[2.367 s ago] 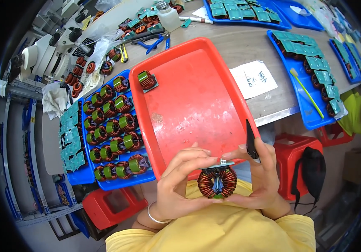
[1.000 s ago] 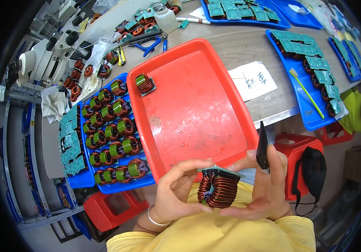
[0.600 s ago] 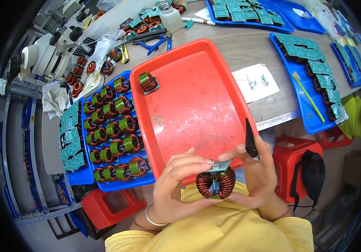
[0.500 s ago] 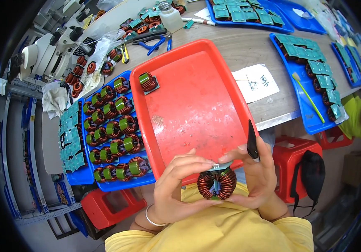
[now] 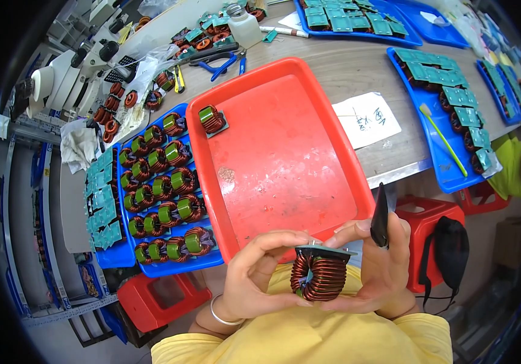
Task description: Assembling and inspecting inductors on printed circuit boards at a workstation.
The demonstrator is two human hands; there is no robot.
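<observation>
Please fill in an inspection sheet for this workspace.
Surface: grey-brown table bearing a red tray with one coil in its far left corner.
Work in hand: wound coil beneath a green board.
Clutter: blue-handled pliers, paper sheet, blue tray of coils.
Hands: left hand grips coil and board; right hand is alongside, black pointed object between its fingers.
Cables: dark strand below black bag; strap or cable, unclear.
Surroundings: red stool, microscope, another person's sleeve.
</observation>
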